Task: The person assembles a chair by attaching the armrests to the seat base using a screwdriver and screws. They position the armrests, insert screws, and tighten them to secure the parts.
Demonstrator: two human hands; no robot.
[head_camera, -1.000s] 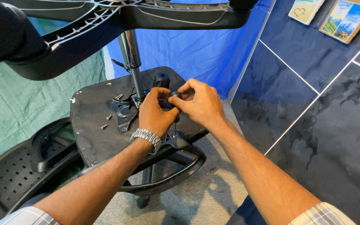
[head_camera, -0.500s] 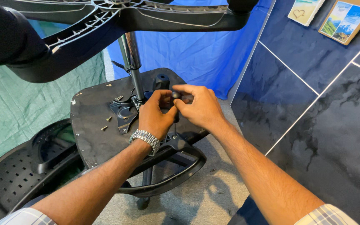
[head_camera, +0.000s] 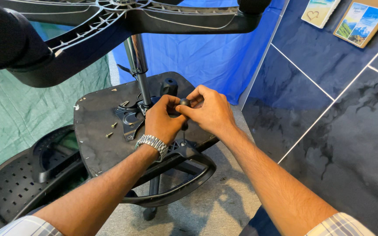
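Left hand (head_camera: pixel 165 122) and right hand (head_camera: pixel 208 111) both pinching a small black knob (head_camera: pixel 184 102), at picture centre above the upturned seat underside (head_camera: pixel 99 144). Loose screws (head_camera: pixel 110 130) at nine o'clock of hands; chrome column (head_camera: pixel 136 65) at eleven.

A makeshift home workspace: dark blue marbled floor tiles (head_camera: pixel 329 131) right of the hands, blue and green cloth backdrops (head_camera: pixel 206 52) beyond them, grey carpet (head_camera: pixel 224 205) beneath, an upturned black office chair (head_camera: pixel 110 131).
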